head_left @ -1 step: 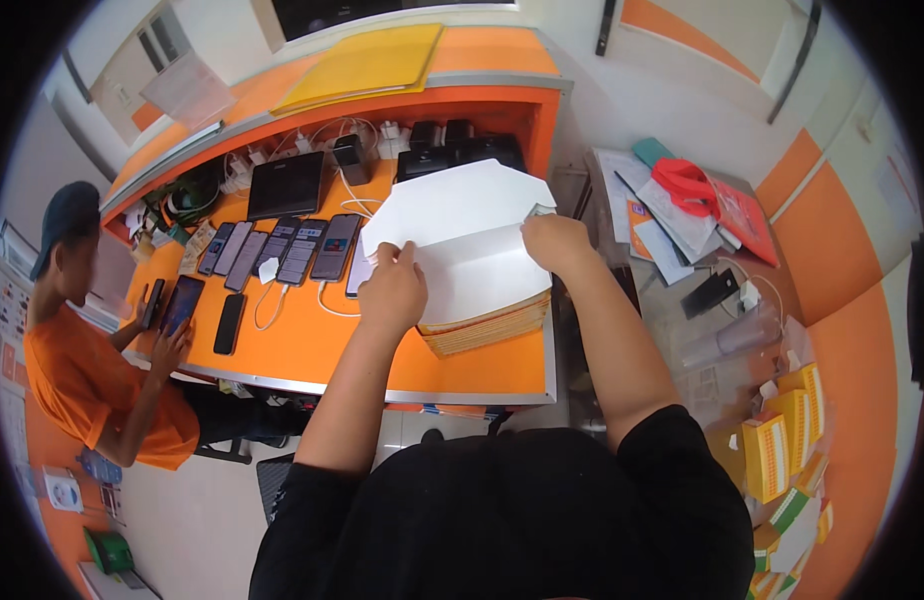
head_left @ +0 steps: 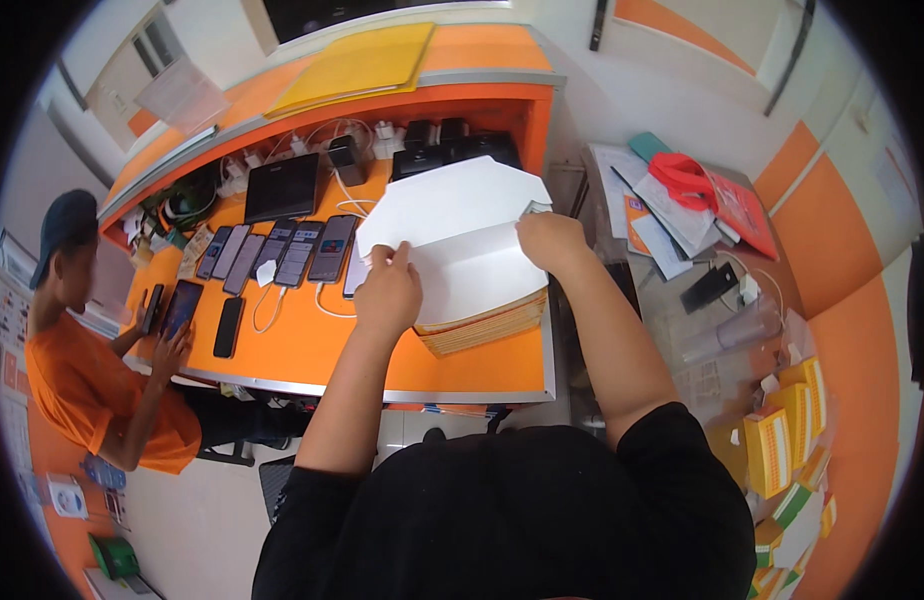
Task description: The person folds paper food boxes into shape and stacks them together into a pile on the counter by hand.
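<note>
A white-lined cardboard box (head_left: 487, 268) stands with its lid flap raised at the far side, on the orange counter (head_left: 462, 374). Layered yellow-brown edges (head_left: 484, 328) show along its near side, like several nested boxes; how many lie beneath I cannot tell. My left hand (head_left: 389, 288) is closed on the left corner where flap and side wall meet. At the opposite corner, my right hand (head_left: 552, 241) pinches the folded cardboard, its fingertips partly hidden.
Several phones (head_left: 297, 252) with charging cables lie left of the box. Behind are a dark tablet (head_left: 282, 188) and black devices (head_left: 452, 150). A seated co-worker (head_left: 107, 380) holds phones at left. Papers and a red bag (head_left: 727, 210) cover the right-hand table, with yellow boxes (head_left: 772, 450) nearer.
</note>
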The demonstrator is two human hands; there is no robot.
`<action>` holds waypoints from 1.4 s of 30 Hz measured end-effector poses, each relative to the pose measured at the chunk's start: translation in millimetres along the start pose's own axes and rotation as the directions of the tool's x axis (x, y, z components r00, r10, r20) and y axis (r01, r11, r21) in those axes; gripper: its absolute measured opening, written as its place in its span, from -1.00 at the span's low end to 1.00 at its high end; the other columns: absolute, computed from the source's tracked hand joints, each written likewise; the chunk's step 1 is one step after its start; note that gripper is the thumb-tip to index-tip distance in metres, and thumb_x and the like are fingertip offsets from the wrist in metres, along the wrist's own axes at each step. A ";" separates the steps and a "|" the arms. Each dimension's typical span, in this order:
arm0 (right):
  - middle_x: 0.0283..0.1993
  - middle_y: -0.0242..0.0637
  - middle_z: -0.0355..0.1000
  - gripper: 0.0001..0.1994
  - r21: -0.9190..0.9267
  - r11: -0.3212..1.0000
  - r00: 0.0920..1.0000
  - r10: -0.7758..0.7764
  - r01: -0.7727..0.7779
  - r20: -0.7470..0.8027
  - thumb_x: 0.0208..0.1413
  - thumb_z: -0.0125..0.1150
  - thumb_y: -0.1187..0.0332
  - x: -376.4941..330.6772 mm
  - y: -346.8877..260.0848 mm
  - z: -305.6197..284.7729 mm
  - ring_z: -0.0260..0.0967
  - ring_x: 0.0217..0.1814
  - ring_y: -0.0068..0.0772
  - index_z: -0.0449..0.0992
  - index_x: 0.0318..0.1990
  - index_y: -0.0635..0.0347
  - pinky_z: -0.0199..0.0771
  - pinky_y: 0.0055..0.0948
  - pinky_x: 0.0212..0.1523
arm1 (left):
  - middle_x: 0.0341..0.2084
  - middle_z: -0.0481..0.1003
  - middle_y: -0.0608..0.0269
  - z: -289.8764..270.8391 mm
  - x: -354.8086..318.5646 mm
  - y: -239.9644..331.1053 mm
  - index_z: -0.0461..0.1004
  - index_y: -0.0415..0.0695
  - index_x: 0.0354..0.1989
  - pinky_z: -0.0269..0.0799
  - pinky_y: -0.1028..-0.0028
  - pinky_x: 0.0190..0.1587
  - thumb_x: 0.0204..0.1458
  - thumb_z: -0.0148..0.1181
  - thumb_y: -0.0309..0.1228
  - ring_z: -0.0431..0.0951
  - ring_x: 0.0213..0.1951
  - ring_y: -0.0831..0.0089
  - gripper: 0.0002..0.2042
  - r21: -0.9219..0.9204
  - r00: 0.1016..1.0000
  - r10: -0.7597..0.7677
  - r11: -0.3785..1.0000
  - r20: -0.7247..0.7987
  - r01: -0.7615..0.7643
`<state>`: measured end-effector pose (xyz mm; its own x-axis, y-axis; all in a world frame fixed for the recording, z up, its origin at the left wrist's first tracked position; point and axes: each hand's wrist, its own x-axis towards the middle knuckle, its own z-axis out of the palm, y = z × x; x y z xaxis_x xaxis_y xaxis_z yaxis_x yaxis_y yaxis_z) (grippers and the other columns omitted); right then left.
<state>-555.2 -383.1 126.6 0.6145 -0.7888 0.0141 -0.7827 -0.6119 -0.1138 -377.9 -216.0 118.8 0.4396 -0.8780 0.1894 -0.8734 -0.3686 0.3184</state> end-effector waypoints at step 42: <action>-0.18 0.12 0.41 -0.61 0.205 0.370 0.221 0.827 -0.906 -0.517 -0.10 0.13 0.21 -381.3 479.5 -110.0 0.37 -0.08 0.12 0.33 -0.14 0.26 0.33 -0.07 -0.05 | -0.21 0.40 0.35 -24.1 -82.6 26.9 0.42 0.08 -0.10 -0.04 -0.07 0.16 -0.19 0.25 -0.38 0.31 0.03 0.30 -0.62 0.144 0.794 0.587 0.782 0.160 -0.607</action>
<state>-1175.6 -382.2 175.9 -0.5626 -0.7103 0.4231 -0.8263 0.5005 -0.2584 -432.7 -146.1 134.2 -0.1968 -0.9621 0.1886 -0.9797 0.2004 0.0004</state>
